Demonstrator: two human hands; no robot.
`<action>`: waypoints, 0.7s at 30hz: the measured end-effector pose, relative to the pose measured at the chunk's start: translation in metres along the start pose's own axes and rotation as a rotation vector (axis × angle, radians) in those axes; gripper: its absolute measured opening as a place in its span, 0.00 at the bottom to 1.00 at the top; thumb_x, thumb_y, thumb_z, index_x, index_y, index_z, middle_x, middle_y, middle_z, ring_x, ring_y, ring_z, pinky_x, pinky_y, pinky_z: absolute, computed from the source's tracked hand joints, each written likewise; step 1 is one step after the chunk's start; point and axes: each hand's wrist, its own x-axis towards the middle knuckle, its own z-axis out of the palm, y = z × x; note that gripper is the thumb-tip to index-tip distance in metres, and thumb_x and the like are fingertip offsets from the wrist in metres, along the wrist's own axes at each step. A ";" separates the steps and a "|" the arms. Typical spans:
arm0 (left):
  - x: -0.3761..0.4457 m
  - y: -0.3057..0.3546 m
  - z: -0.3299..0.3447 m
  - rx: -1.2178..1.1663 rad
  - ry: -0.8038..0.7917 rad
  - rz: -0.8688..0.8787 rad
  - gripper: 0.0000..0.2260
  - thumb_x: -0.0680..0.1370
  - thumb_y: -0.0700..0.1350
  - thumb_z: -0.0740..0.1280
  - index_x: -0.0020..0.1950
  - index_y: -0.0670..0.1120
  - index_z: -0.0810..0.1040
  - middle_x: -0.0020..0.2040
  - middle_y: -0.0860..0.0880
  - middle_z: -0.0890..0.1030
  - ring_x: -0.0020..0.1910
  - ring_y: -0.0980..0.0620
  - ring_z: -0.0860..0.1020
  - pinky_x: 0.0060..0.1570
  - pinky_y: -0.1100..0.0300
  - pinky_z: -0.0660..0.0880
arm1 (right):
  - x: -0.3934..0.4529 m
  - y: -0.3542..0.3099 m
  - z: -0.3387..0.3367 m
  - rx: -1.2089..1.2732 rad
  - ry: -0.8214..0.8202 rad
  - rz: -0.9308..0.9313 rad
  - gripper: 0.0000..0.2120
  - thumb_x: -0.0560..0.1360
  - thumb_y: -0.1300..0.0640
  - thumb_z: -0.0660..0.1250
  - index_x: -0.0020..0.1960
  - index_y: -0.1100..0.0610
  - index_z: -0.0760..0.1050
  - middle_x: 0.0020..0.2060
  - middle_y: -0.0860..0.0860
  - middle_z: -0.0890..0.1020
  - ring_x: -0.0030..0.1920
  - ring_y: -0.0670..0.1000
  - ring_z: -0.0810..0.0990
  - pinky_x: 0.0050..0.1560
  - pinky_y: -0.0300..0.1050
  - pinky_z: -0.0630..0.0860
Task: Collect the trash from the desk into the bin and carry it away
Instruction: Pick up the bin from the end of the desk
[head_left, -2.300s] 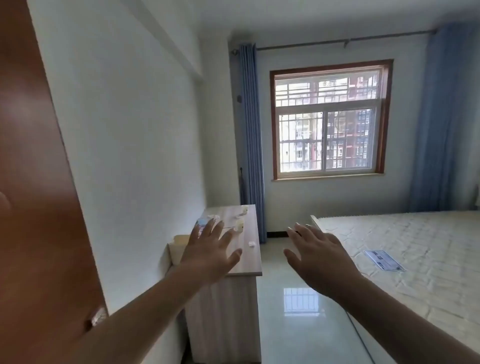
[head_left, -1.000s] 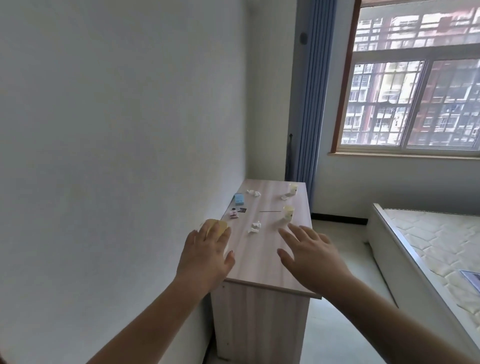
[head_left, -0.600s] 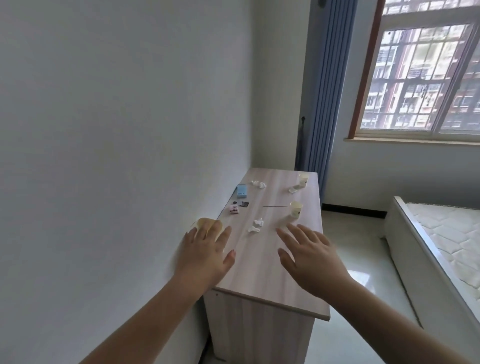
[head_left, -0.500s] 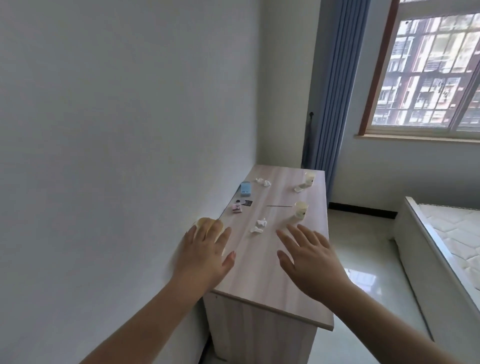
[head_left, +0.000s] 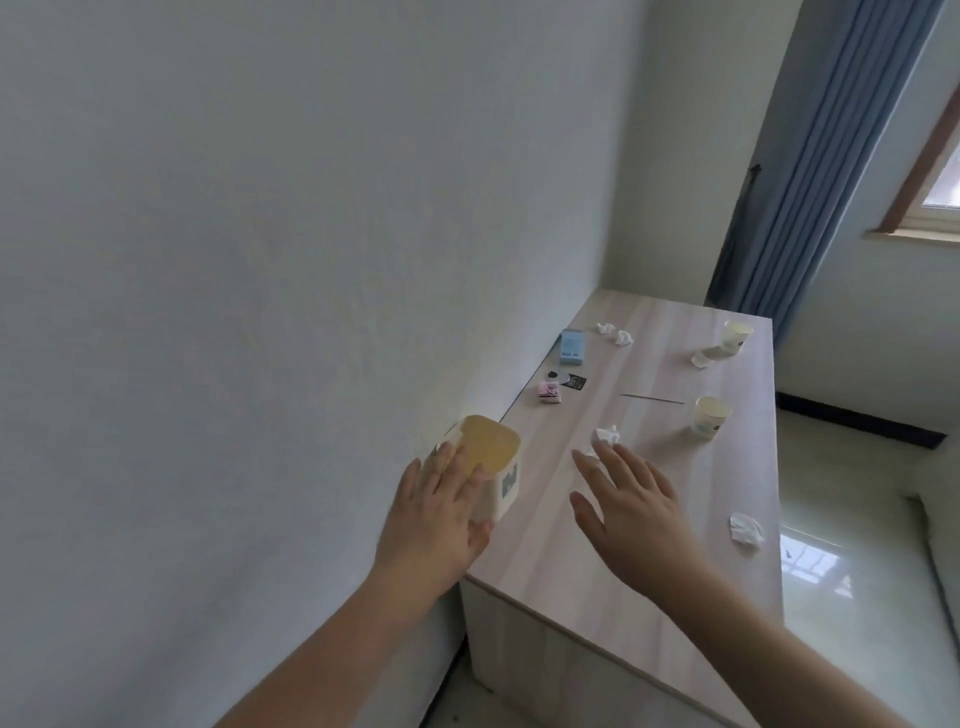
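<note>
Closer now than half a second back, both hands have reached the desk (head_left: 597, 545) and its litter.

Left hand (head_left: 434, 525), fingers straight, lies against the small bin (head_left: 488, 467) at the desk's wall-side edge; right hand (head_left: 631, 501) hovers flat, holding nothing, just short of a crumpled tissue (head_left: 605, 439). That bin looks light, stiff plastic: best gripped round its side walls.
</note>
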 end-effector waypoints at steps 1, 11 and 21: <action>0.004 -0.010 0.010 -0.001 -0.008 -0.009 0.28 0.80 0.60 0.48 0.78 0.51 0.57 0.80 0.46 0.55 0.79 0.45 0.48 0.74 0.45 0.43 | 0.012 -0.006 0.009 -0.001 -0.012 -0.006 0.32 0.75 0.36 0.35 0.77 0.44 0.49 0.78 0.48 0.53 0.78 0.51 0.48 0.76 0.51 0.46; 0.043 -0.070 0.103 -0.177 -0.159 -0.078 0.26 0.81 0.53 0.49 0.78 0.50 0.48 0.81 0.46 0.50 0.79 0.45 0.49 0.74 0.45 0.53 | 0.115 -0.045 0.086 0.088 -0.137 0.004 0.29 0.78 0.38 0.46 0.77 0.45 0.49 0.77 0.48 0.59 0.76 0.51 0.54 0.74 0.50 0.52; 0.079 -0.084 0.161 -0.214 -0.284 -0.128 0.27 0.82 0.56 0.49 0.79 0.48 0.51 0.80 0.46 0.55 0.78 0.46 0.52 0.76 0.48 0.51 | 0.151 -0.026 0.139 0.228 -0.265 0.118 0.31 0.79 0.40 0.52 0.77 0.47 0.46 0.76 0.48 0.60 0.75 0.52 0.58 0.72 0.53 0.57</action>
